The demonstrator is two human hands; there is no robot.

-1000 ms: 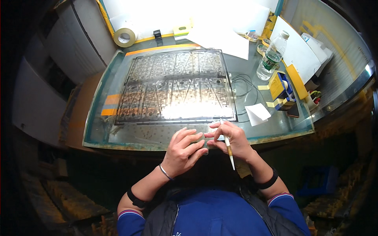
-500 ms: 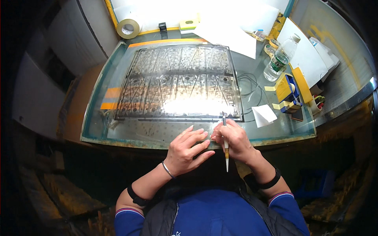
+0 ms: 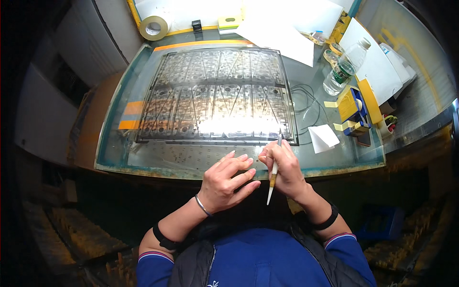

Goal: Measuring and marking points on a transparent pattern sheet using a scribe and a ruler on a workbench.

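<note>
My left hand [image 3: 227, 180] rests at the front edge of the glass-topped table [image 3: 153, 170], fingers stretched and slightly spread, holding nothing. In my right hand [image 3: 287, 167] is a slim pen-shaped tool [image 3: 274, 178], gripped like a pen. Its dark thin tip points away from me, over the lower right corner of a large transparent film [image 3: 191, 105] printed with dark circuit-like patterns. Whether the tip touches the film I cannot tell. The tool's tapered white tail, with a brownish band, points back toward me. Bright glare covers the film's near middle.
A tape roll [image 3: 154, 27] stands at the back left. To the right are a plastic bottle [image 3: 345, 68], a blue and yellow tape dispenser [image 3: 353, 105], a folded white paper [image 3: 323, 138] and a loose dark cable [image 3: 308, 100]. White sheets [image 3: 282, 42] lie at the back.
My right hand has shifted slightly right and away from me. The tool has tilted, its tip swinging right and its tail left. The left hand has barely moved.
</note>
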